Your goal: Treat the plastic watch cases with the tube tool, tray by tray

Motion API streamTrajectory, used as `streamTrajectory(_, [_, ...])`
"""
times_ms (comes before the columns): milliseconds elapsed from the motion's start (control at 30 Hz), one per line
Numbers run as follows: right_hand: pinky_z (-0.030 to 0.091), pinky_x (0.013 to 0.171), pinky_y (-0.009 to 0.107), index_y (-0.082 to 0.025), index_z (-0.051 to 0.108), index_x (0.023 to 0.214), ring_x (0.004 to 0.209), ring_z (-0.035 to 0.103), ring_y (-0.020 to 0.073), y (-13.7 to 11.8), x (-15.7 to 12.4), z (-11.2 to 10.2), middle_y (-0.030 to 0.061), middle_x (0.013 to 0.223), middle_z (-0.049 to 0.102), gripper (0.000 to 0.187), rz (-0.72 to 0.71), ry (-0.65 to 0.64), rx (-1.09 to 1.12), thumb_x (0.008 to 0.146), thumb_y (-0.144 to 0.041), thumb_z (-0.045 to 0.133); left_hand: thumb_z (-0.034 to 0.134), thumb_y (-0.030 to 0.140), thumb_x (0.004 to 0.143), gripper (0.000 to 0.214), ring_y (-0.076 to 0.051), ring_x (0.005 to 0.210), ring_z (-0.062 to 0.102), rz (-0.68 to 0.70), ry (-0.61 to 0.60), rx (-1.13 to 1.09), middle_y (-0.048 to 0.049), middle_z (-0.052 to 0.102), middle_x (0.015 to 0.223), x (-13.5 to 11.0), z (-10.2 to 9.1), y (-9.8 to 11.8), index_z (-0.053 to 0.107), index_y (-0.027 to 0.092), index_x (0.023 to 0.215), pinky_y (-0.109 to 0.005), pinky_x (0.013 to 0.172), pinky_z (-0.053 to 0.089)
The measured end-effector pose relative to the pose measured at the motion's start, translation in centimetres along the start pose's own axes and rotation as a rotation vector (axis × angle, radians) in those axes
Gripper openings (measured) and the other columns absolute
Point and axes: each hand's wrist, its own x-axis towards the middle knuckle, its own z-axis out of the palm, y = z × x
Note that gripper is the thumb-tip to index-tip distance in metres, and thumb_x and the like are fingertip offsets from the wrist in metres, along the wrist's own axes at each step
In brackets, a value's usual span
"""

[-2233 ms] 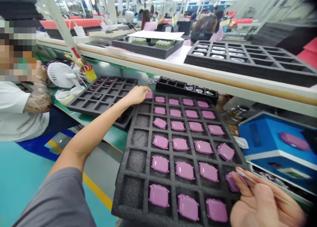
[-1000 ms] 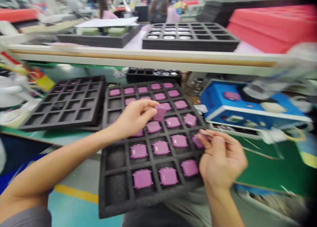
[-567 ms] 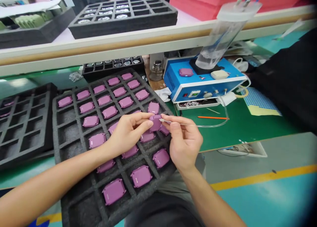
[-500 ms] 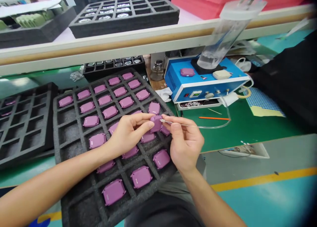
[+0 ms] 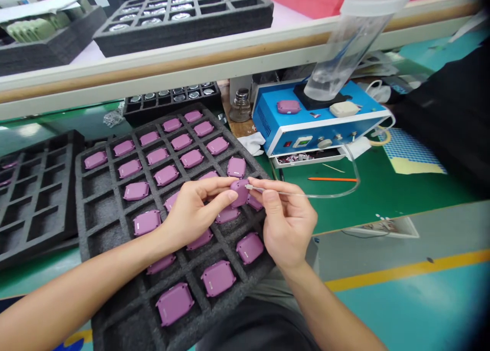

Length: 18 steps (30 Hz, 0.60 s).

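My left hand (image 5: 197, 208) pinches a purple watch case (image 5: 239, 192) between thumb and fingers, raised over the foam tray. In my right hand (image 5: 289, 220) is a thin suction pen (image 5: 255, 188) with a clear tube (image 5: 337, 194) trailing from it. Its pale tip meets or nearly meets the right side of the case; contact is too small to tell. Beneath both hands lies a black foam tray (image 5: 101, 234) whose cells hold several more purple watch cases (image 5: 218, 278). My forearm and fingers cover some cells.
A blue machine (image 5: 321, 126) with a clear cylinder (image 5: 337, 60) stands at right, the tube running to its front. An orange stick (image 5: 332, 179) lies on the green mat. Another black tray (image 5: 36, 192) is at left. A shelf edge (image 5: 214, 65) crosses behind, with trays on it.
The camera view has shifted slightly. Both hands keep their hold, with the case and the pen tip in nearly the same position against each other.
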Motion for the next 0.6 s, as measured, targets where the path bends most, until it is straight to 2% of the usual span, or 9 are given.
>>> streamTrajectory(333, [0.067, 0.091, 0.032, -0.022, 0.075, 0.105, 0.101, 0.079, 0.0188, 0.11, -0.09, 0.0, 0.0045, 0.107, 0.08, 0.01, -0.01, -0.01, 0.023, 0.099, -0.025, 0.068, 0.074, 0.031, 0.09, 0.035, -0.023, 0.09, 0.078, 0.015, 0.03, 0.042, -0.0103, 0.082, 0.111, -0.12, -0.03, -0.11, 0.08, 0.012, 0.119, -0.026, 0.075, 0.061])
streamTrajectory(600, [0.066, 0.09, 0.029, -0.024, 0.075, 0.105, 0.1, 0.078, 0.017, 0.21, -0.08, -0.01, 0.0036, 0.108, 0.08, 0.01, 0.012, -0.025, 0.046, 0.099, -0.024, 0.067, 0.075, 0.031, 0.09, 0.032, -0.023, 0.098, 0.078, 0.034, 0.035, 0.038, -0.0088, 0.081, 0.115, -0.03, -0.08, -0.18, 0.081, 0.014, 0.118, -0.026, 0.084, 0.062])
